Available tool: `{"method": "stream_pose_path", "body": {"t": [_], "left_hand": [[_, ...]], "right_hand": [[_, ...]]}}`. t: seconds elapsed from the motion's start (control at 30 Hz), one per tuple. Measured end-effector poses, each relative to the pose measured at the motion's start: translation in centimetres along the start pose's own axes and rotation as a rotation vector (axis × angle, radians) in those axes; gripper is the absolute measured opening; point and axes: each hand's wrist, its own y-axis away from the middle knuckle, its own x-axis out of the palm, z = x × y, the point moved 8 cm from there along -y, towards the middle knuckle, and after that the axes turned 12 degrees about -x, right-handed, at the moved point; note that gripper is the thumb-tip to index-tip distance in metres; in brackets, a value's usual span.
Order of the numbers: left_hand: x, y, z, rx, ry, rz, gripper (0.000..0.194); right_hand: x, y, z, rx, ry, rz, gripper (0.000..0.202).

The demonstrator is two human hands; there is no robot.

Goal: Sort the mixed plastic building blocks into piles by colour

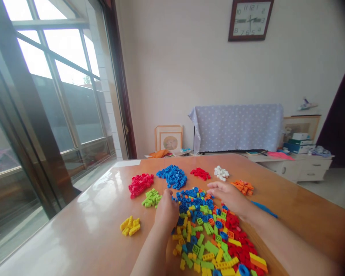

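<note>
Your left hand and right hand rest loosely curled on the mixed brick pile; whether either holds a brick, can't tell.
Pile's long axis runs from the sorted blue heap toward your near right; green heap just beside your left hand, orange heap by your right.

Both hands rest on mixed bricks
</note>
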Motion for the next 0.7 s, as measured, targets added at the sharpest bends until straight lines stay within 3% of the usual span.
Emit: {"method": "stream_pose_path", "body": {"t": [0.1,0.23,0.37,0.57,0.63,0.7], "left_hand": [[0.2,0.2,-0.5,0.074,-0.096,-0.053,0.031],[0.9,0.8,-1.2,0.129,-0.203,-0.005,0.032],[1.3,1.3,-2.0,0.179,-0.109,0.063,0.045],[0.9,1.1,-2.3,0.206,-0.026,0.024,0.036],[0.7,1.0,-2.2,0.201,-0.018,0.01,0.036],[0.7,1.0,-2.2,0.197,-0.017,0.007,0.036]], "right_hand": [[-1.7,1.4,-0.7,0.035,-0.004,-0.076,0.042],[-3.6,2.0,-1.9,0.078,-0.049,-0.153,0.041],[-6.5,1.8,-2.1,0.051,-0.115,-0.219,0.04],[-12.2,2.3,-3.2,0.036,-0.13,-0.435,0.042],[-12.9,2.5,-3.7,0.057,-0.092,-0.445,0.039],[-12.5,2.5,-4.1,0.097,-0.043,-0.376,0.035]]}}
